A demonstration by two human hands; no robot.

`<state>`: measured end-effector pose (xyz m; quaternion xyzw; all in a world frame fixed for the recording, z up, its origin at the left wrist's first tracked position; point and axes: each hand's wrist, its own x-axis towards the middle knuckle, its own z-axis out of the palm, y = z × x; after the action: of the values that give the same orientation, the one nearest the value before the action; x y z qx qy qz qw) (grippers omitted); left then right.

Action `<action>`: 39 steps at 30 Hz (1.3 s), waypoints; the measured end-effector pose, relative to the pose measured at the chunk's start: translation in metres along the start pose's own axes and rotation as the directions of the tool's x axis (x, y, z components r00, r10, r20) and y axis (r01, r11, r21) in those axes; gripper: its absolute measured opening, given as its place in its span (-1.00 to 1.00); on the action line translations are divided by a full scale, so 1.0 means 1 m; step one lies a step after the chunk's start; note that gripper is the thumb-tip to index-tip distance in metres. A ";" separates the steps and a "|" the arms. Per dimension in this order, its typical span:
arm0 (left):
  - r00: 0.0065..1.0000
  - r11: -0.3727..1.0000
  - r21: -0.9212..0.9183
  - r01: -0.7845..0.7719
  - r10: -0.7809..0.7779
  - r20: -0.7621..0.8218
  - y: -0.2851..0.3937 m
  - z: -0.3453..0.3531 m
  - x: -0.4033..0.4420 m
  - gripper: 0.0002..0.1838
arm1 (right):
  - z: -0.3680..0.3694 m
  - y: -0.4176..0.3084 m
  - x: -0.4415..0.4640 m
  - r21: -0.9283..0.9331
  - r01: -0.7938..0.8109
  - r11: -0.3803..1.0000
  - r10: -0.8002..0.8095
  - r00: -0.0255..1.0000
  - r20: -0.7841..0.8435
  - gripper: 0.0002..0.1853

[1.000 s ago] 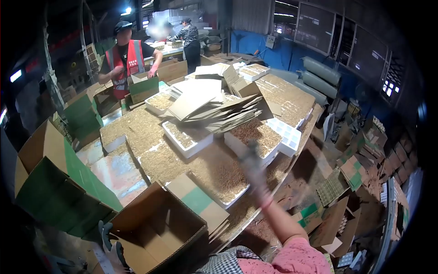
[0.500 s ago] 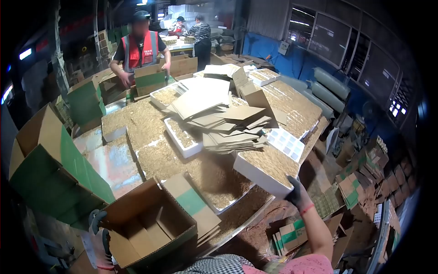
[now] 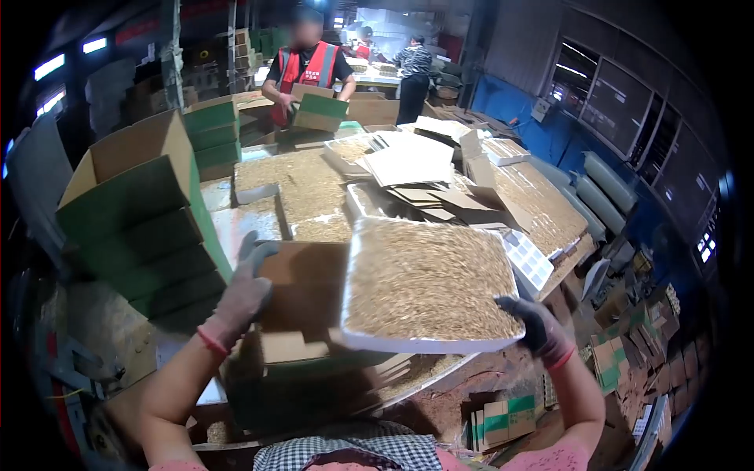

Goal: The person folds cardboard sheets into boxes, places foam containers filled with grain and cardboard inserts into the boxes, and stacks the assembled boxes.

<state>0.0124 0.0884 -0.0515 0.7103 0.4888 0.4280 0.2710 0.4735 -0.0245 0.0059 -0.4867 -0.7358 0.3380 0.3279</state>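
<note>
A white foam tray (image 3: 428,282) full of light brown husk-like material is tilted above the table's near side. My right hand (image 3: 538,326), gloved, grips its right edge with the fingers over the rim. At the left edge of an open cardboard box (image 3: 302,286) is my left hand (image 3: 245,294), gloved, its fingers raised and apart; the hand appears to hold nothing. The tray covers the box's right part. Flat cardboard sheets (image 3: 412,161) lie piled on trays behind.
Stacked green and brown boxes (image 3: 141,212) stand at the left. Across the table a person in a red vest (image 3: 318,67) handles a green-and-brown box. A white compartment tray (image 3: 528,261) lies to the right. Folded cartons (image 3: 506,420) are on the floor.
My right hand has brought the filled tray leftward and nearer, partly over the open box. My left hand has risen along the box's side. The person opposite has lifted a box. The view has turned left.
</note>
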 end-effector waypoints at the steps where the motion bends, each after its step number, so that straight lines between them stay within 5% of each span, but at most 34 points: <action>1: 0.999 0.997 0.078 -0.024 0.025 -0.021 0.012 0.006 -0.001 -0.41 | 0.005 -0.028 0.023 0.120 -0.100 0.988 0.095 0.994 0.045 -0.37; 2: 1.000 0.997 -0.076 -0.002 0.003 0.022 0.026 0.007 -0.003 -0.38 | 0.012 -0.052 0.044 0.209 -0.203 0.957 0.188 0.978 0.092 -0.28; 4: 0.994 0.992 0.081 -0.095 0.099 -0.052 0.023 0.017 -0.010 -0.40 | 0.028 -0.078 0.077 0.218 -0.385 0.897 0.335 0.913 0.234 -0.04; 5: 0.993 0.995 -0.033 -0.093 0.090 -0.078 0.023 0.019 -0.015 -0.44 | 0.041 -0.075 0.089 0.254 -0.382 0.889 0.287 0.895 0.342 -0.01; 8: 0.999 0.997 0.064 -0.051 0.051 -0.010 0.035 -0.005 -0.039 -0.49 | 0.094 -0.014 0.134 0.278 -0.287 0.917 0.117 0.859 0.499 0.07; 9: 0.998 0.996 -0.091 0.023 -0.029 -0.057 -0.002 -0.011 -0.051 -0.50 | 0.120 0.014 0.146 0.308 -0.286 0.908 0.094 0.853 0.514 -0.07; 12: 0.986 0.978 -0.187 0.095 -0.118 -0.119 -0.022 -0.025 -0.076 -0.48 | 0.169 0.030 0.193 -0.143 -0.136 0.980 0.197 0.627 0.754 -0.65; 14: 0.979 0.944 -0.325 0.061 -0.120 -0.164 -0.042 -0.028 -0.090 -0.45 | 0.226 0.097 0.227 -0.172 0.292 0.941 -0.021 0.557 0.830 -0.69; 15: 0.984 0.979 -0.195 0.051 -0.083 -0.157 -0.039 -0.030 -0.095 -0.44 | 0.249 0.084 0.235 -0.356 0.136 0.925 0.248 0.495 0.833 -0.68; 16: 0.988 0.997 -0.066 0.037 -0.046 -0.150 -0.033 -0.033 -0.099 -0.43 | 0.257 0.063 0.233 -0.532 -0.006 0.847 0.495 0.377 0.783 -0.67; 18: 0.980 0.979 -0.175 0.108 -0.134 -0.145 -0.026 -0.024 -0.107 -0.43 | 0.229 -0.013 0.198 -0.553 0.462 0.693 0.255 0.561 0.788 -0.69; 20: 0.954 0.898 -0.413 0.152 -0.242 -0.174 -0.024 -0.023 -0.111 -0.31 | 0.254 -0.004 0.190 -0.600 0.727 0.334 -0.133 0.667 0.733 -0.62; 22: 0.958 0.944 -0.282 0.173 -0.228 -0.174 -0.047 -0.036 -0.113 -0.28 | 0.232 0.022 0.179 -0.363 0.596 0.716 -0.619 0.783 0.065 -0.30; 24: 0.887 0.932 -0.140 0.335 -0.362 -0.288 -0.041 -0.039 -0.110 -0.30 | 0.155 0.064 0.178 -0.633 0.428 0.645 -0.707 0.649 -0.281 -0.13; 26: 0.891 0.948 -0.105 0.302 -0.319 -0.323 -0.014 -0.035 -0.088 -0.34 | 0.114 0.130 0.162 -0.766 0.155 0.624 -0.489 0.842 -0.227 -0.26; 28: 0.914 0.977 -0.019 0.213 -0.206 -0.350 0.015 -0.026 -0.053 -0.43 | 0.094 0.225 0.168 -0.911 0.223 0.346 -0.509 0.861 0.018 -0.32; 30: 0.917 0.984 0.038 0.174 -0.148 -0.369 0.035 -0.012 -0.014 -0.48 | 0.070 0.276 0.188 -0.835 0.223 0.503 -0.572 0.810 -0.128 -0.33; 31: 0.925 0.983 -0.016 0.184 -0.179 -0.335 0.043 -0.001 0.008 -0.49 | 0.049 0.282 0.197 -0.897 0.163 0.412 -0.539 0.837 -0.096 -0.34; 32: 0.931 0.978 -0.069 0.198 -0.209 -0.299 0.045 0.009 0.024 -0.47 | 0.026 0.265 0.203 -0.991 -0.058 0.121 -0.295 0.951 -0.091 -0.36; 33: 0.947 0.984 -0.104 0.143 -0.167 -0.275 0.040 0.013 0.034 -0.45 | 0.002 0.247 0.215 -0.933 -0.159 0.323 -0.038 0.983 -0.181 -0.37; 35: 0.951 0.985 -0.077 0.155 -0.170 -0.258 0.051 0.024 0.051 -0.44 | -0.039 0.251 0.236 -0.960 -0.153 0.236 -0.213 0.955 -0.205 -0.45; 39: 0.954 0.981 -0.029 0.190 -0.191 -0.231 0.032 0.020 0.059 -0.47 | -0.121 0.252 0.278 -0.903 -0.106 0.416 -0.516 0.791 -0.330 -0.48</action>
<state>0.0540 0.1322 -0.0156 0.6040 0.5819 0.4816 0.2542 0.6096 0.3326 -0.0897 -0.5597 -0.7229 -0.3064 0.2651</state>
